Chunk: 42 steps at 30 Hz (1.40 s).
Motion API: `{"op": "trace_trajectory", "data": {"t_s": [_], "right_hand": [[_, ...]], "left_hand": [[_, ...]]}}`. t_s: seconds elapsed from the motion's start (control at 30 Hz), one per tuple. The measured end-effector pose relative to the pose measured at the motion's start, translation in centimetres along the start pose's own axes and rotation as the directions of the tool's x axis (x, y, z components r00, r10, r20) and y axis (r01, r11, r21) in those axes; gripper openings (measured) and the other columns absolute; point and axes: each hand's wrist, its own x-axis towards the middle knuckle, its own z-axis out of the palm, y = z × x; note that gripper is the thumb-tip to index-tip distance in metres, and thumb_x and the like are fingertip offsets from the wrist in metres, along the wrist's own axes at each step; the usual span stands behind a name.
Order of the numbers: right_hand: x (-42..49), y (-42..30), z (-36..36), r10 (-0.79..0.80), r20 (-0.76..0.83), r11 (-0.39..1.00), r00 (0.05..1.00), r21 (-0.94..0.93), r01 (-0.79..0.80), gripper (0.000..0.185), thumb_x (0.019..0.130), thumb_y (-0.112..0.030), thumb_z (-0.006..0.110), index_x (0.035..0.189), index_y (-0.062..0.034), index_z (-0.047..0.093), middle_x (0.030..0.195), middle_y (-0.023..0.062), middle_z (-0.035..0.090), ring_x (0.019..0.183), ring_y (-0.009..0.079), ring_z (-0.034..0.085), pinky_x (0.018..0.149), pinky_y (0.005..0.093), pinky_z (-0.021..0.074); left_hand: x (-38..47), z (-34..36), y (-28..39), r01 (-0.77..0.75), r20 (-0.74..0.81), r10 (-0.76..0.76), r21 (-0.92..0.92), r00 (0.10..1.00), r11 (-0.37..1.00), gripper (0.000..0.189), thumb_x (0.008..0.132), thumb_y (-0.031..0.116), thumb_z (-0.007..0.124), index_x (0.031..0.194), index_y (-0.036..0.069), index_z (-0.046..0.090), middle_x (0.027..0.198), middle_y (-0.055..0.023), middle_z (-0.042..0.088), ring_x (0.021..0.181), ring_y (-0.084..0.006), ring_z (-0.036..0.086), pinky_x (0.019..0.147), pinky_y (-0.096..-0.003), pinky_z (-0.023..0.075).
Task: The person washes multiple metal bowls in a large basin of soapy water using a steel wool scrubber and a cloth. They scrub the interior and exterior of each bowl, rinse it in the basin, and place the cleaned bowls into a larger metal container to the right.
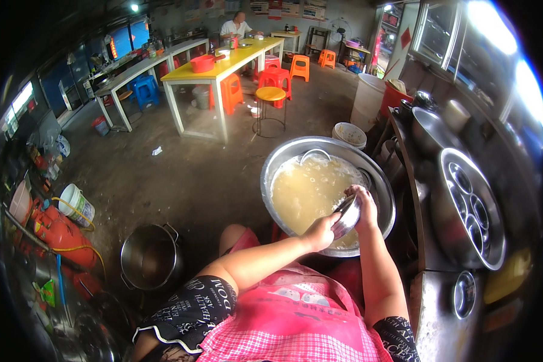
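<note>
A shiny metal bowl point(349, 221) is tilted on its side between my two hands, over the near right part of a large metal basin point(268, 181). My left hand point(320, 233) grips the bowl's near left side, thumb along the rim. My right hand point(366, 206) is around its far right side; whether those fingers also hold something small cannot be made out. Cloudy yellowish water point(314, 192) with foam and floating bits fills much of the basin. A curved metal handle point(316, 151) rises from the water at the far side. Whatever lies deeper is hidden.
On the right-hand counter stands a wide metal basin point(497, 244) holding several round metal bowls point(473, 231), with a small metal dish point(465, 294) nearer. An empty metal pot point(149, 258) and a red gas cylinder point(65, 235) are at left. Across the room, a person point(236, 28) sits behind a yellow table point(181, 74).
</note>
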Motion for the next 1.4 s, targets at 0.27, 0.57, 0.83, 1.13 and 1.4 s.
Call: {"op": "trace_trajectory", "data": {"t_s": [0.27, 0.57, 0.83, 1.13, 1.4], "right_hand": [[-3.3, 5.3, 3.4, -0.008, -0.243, 0.913, 0.97, 0.393, 0.106, 0.038, 0.094, -0.018, 0.053, 0.129, -0.01, 0.042, 0.124, 0.0003, 0.052, 0.113, 0.0159, 0.052, 0.092, 0.0299, 0.0457], [-0.4, 2.0, 0.8, -0.092, -0.142, 0.971, 0.986, 0.205, 0.12, 0.036, 0.094, -0.025, 0.055, 0.122, -0.0039, 0.047, 0.121, 0.006, 0.054, 0.115, 0.0174, 0.051, 0.099, 0.0314, 0.0406], [-0.9, -5.1, 1.6, -0.144, 0.335, 0.941, 0.931, -0.246, 0.234, 0.024, 0.09, -0.011, 0.054, 0.111, 0.0007, 0.056, 0.111, 0.0056, 0.061, 0.096, 0.0094, 0.056, 0.083, 0.024, 0.0438], [-1.8, -4.9, 5.0, 0.135, 0.332, 0.856, 0.934, -0.514, 0.059, 0.023, 0.075, -0.009, 0.074, 0.072, -0.011, 0.051, 0.072, -0.0016, 0.056, 0.069, 0.0061, 0.051, 0.058, 0.0234, 0.0436], [-3.0, 1.2, 5.8, 0.024, -0.131, 0.873, 0.991, 0.485, 0.043, 0.043, 0.085, -0.019, 0.054, 0.126, -0.0106, 0.044, 0.093, 0.0046, 0.057, 0.059, 0.0162, 0.057, 0.035, 0.026, 0.0439]], "left_hand": [[2.9, 1.0, 6.1, -0.149, -0.348, 0.042, -0.286, 0.936, 0.947, 0.066, 0.062, -0.018, 0.032, 0.121, 0.006, 0.05, 0.1, -0.0061, 0.059, 0.085, -0.0156, 0.06, 0.067, -0.0244, 0.0497], [1.5, -2.4, -2.7, -0.193, 0.077, 0.18, 0.525, 0.981, 0.829, 0.053, 0.075, -0.009, 0.042, 0.126, -0.001, 0.048, 0.111, -0.0147, 0.062, 0.107, -0.022, 0.058, 0.096, -0.0319, 0.0425], [4.1, -5.3, 3.1, -0.102, 0.062, 0.082, 0.714, 0.995, 0.693, 0.021, 0.096, 0.023, 0.052, 0.104, 0.007, 0.064, 0.083, -0.0072, 0.068, 0.079, -0.0147, 0.064, 0.074, -0.03, 0.0485], [5.8, -7.6, 4.5, -0.015, -0.213, 0.177, 0.6, 0.961, 0.8, 0.019, 0.085, 0.021, 0.065, 0.075, 0.005, 0.067, 0.067, -0.0065, 0.066, 0.063, -0.0133, 0.061, 0.06, -0.0287, 0.0472], [8.7, -8.3, 2.0, -0.276, -0.554, -0.183, -0.641, 0.812, 0.716, 0.046, 0.096, 0.039, 0.051, 0.121, 0.0, 0.054, 0.111, -0.013, 0.062, 0.098, -0.0221, 0.061, 0.087, -0.0352, 0.0505]]}}
